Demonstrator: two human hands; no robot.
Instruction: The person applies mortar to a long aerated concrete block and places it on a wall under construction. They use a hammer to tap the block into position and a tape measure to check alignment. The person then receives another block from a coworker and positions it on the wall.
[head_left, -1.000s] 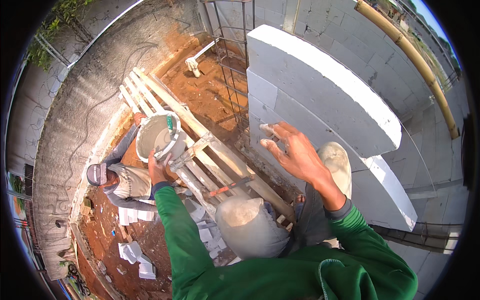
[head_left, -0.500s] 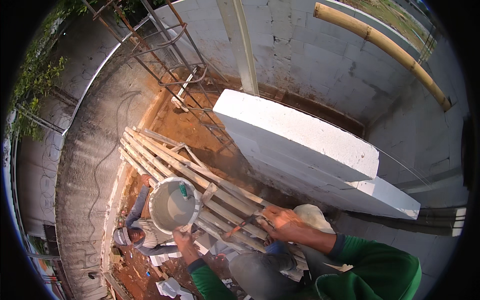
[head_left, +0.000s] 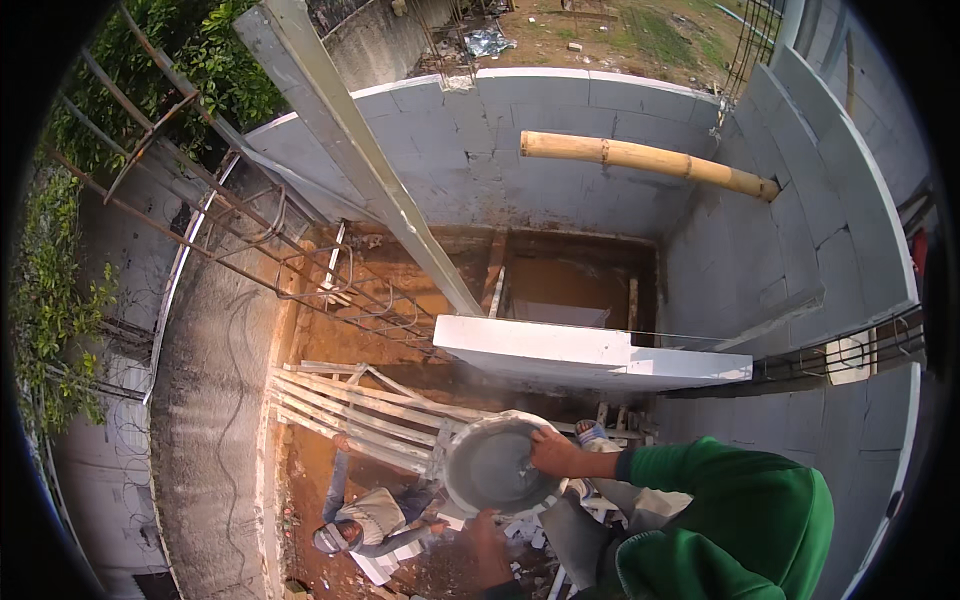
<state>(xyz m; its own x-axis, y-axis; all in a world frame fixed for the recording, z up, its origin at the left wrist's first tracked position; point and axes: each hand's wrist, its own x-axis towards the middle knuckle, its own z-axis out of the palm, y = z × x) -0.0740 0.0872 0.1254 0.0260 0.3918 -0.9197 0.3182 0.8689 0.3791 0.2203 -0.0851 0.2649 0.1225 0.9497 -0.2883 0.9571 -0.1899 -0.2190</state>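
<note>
A round pale bucket (head_left: pixel 468 455) of grey wet mix rests at the near end of pale wooden slats (head_left: pixel 355 405). My left hand (head_left: pixel 488 535) grips its near rim, slightly smeared by motion. My right hand (head_left: pixel 552 452) reaches over the right rim, fingers curled inside; what they hold is hidden. My knee and lower leg show beneath the bucket. Below me to the left, a co-worker (head_left: pixel 370 525) in a cap and pale vest reaches up with one hand toward the slats.
A white block wall (head_left: pixel 590 345) stands just ahead. Rusty rebar cages (head_left: pixel 240 230) and a metal post (head_left: pixel 370 160) rise at left. A bamboo pole (head_left: pixel 650 160) juts from the right wall (head_left: pixel 840 230). Block offcuts lie on the dirt below.
The head view has tilted up toward the far walls. My right hand has moved from open in the air to the bucket's rim. The green tool handle in the bucket is now hidden.
</note>
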